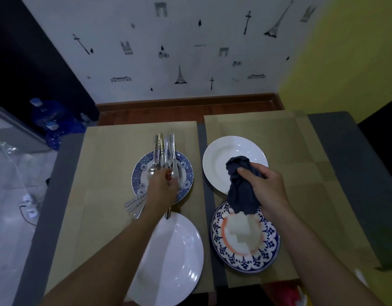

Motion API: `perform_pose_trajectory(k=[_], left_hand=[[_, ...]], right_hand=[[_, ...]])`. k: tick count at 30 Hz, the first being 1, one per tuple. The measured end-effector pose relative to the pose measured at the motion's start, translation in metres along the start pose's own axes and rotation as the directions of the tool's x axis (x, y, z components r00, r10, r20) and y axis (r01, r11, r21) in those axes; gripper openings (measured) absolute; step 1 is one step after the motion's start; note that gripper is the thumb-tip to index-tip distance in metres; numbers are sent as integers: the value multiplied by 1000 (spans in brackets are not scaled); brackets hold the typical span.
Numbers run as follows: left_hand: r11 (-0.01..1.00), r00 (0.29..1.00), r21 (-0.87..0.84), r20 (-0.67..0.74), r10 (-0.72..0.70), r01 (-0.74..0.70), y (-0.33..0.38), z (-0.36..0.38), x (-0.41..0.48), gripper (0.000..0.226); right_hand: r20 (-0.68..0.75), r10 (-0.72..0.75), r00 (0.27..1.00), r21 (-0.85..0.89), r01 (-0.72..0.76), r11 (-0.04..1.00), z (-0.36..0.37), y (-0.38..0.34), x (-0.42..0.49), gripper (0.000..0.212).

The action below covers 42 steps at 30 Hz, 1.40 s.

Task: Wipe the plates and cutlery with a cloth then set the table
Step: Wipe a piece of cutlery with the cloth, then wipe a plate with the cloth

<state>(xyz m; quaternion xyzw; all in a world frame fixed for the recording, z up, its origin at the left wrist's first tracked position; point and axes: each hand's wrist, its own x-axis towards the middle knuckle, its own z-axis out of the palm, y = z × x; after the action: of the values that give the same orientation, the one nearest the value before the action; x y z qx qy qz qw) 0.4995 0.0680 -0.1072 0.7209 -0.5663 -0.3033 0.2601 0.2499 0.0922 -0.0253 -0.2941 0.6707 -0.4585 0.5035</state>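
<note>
Several plates lie on brown cardboard sheets (106, 173) on a grey table. My left hand (163, 188) is over a blue-patterned plate (186, 173) at the far left and grips a bundle of spoons and forks (164, 151) that fan out beyond it; more handles (134, 205) stick out on its near side. My right hand (267, 188) holds a crumpled dark cloth (240, 186) above the gap between a plain white plate (219, 155) and a blue-and-orange patterned plate (245, 259). A second white plate (175, 261) lies near me on the left.
The grey table (349, 155) stands against a white wall with stickers and a wooden skirting. Blue water bottles (51, 120) and a power strip (29, 206) sit on the floor to the left. A red item (290, 292) shows at the near table edge.
</note>
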Motion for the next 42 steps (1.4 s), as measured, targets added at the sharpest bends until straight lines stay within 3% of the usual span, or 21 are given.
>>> perform_pose_trajectory(k=[3, 5, 9, 11, 14, 16, 19, 21, 26, 30, 33, 37, 39, 42], left_hand=[[996, 980, -41, 182, 84, -77, 24, 22, -30, 24], [996, 942, 11, 327, 78, -87, 34, 42, -45, 19], [972, 832, 163, 552, 52, -169, 41, 74, -67, 22], [975, 801, 149, 597, 46, -167, 39, 84, -72, 21], [981, 813, 146, 582, 18, -126, 40, 89, -77, 31], [985, 813, 136, 582, 4, -102, 38, 93, -78, 39], [987, 824, 147, 566, -27, -69, 34, 96, -80, 35], [994, 820, 108, 570, -63, 1, 31, 97, -82, 41], [988, 803, 0, 582, -128, 157, 39, 97, -95, 32], [985, 843, -96, 533, -73, 147, 47, 95, -106, 27], [985, 892, -154, 453, -4, 82, 60, 91, -112, 24], [961, 911, -278, 390, 129, -17, 79, 84, -117, 26], [939, 938, -340, 303, 166, -56, 90, 77, -117, 30], [928, 983, -369, 142, 114, -55, 109, 65, -111, 30]], right_hand=[[-14, -10, 1000, -27, 9, 1000, -14, 8, -7, 7], [-9, 15, 1000, -35, -15, 999, -23, 14, -13, 6], [77, 169, 983, 19, -171, 985, -38, 38, -24, 10], [113, 287, 951, 29, -292, 956, -41, 57, -27, 16], [157, 387, 909, -97, -376, 922, -48, 92, -27, 29], [165, 314, 935, -356, -241, 903, -53, 108, -28, 31], [155, 175, 972, -754, 2, 657, -61, 119, -30, 52], [116, 115, 987, -888, 51, 458, -62, 118, -39, 64], [174, 73, 982, -950, 148, 274, -61, 131, -61, 73], [237, 75, 969, -938, 208, 277, -62, 145, -70, 69], [319, -79, 944, -904, 328, 275, -63, 146, -73, 67], [426, -313, 849, -854, 491, 170, -57, 120, -58, 48], [367, -394, 843, -883, 448, 137, -52, 94, -51, 40], [168, -385, 907, -955, 247, 165, -56, 58, -41, 55]])
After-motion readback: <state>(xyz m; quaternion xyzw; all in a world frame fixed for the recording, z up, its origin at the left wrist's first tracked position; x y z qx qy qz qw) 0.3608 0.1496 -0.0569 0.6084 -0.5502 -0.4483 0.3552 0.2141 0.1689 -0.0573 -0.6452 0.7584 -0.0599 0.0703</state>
